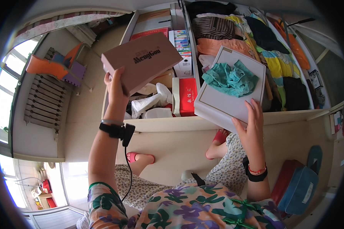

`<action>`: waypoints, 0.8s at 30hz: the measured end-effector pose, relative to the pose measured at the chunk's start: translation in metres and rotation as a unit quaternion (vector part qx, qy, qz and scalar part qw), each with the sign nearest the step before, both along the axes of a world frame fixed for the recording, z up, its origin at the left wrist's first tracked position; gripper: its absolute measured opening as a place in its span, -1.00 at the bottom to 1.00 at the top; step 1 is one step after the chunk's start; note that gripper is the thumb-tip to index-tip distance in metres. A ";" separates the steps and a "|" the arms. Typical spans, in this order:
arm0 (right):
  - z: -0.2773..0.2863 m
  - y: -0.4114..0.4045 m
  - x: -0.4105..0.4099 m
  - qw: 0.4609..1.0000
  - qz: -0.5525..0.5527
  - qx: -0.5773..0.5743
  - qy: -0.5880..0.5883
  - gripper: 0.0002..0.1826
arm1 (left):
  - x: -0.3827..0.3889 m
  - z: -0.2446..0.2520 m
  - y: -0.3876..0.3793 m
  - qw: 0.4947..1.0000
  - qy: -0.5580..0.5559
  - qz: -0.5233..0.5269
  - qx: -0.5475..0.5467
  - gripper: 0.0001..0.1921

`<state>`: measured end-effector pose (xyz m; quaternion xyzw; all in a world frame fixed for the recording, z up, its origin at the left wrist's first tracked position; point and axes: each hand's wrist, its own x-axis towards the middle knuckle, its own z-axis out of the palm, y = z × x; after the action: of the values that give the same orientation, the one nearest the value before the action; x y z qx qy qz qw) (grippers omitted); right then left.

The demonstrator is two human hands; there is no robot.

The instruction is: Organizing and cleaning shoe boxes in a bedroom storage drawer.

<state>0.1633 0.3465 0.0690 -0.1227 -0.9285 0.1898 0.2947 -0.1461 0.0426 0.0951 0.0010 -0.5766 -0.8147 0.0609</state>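
A dusky pink cardboard box (144,60) with printed writing is raised over the left storage compartment. My left hand (114,86) grips it by its near left end, thumb on the broad face. To the right, a white box (220,108) with a thin gold line on its lid lies tilted across the compartment's front edge. My right hand (250,123) holds its near right corner, fingers spread over the lid. A crumpled teal cloth (230,78) lies on that lid, just beyond my fingertips. What supports the white box from below is hidden.
The left compartment holds a red box (188,96), white plastic wrapping (150,100) and several cartons. Folded clothes fill the right one, with a wooden stick (268,86) among them. Its front board (163,123) stands before my feet. A blue case (299,187) is on the floor at right.
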 end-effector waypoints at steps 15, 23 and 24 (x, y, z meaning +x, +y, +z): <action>0.006 0.005 -0.005 0.997 0.016 -0.034 -0.060 -0.38 | -0.086 0.020 0.107 0.892 -0.083 -0.086 -0.437 -0.01; 0.006 0.008 -0.004 0.996 0.026 -0.048 -0.067 -0.37 | -0.090 0.029 0.119 0.872 -0.110 -0.161 -0.448 0.05; 0.008 0.008 -0.004 0.997 0.026 -0.043 -0.066 -0.37 | -0.094 0.023 0.119 0.877 -0.122 -0.154 -0.438 0.09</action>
<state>0.1597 0.3543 0.0767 -0.1231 -0.9398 0.2286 0.2220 -0.2400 0.1617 0.1176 -0.0148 -0.8703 -0.4715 -0.1417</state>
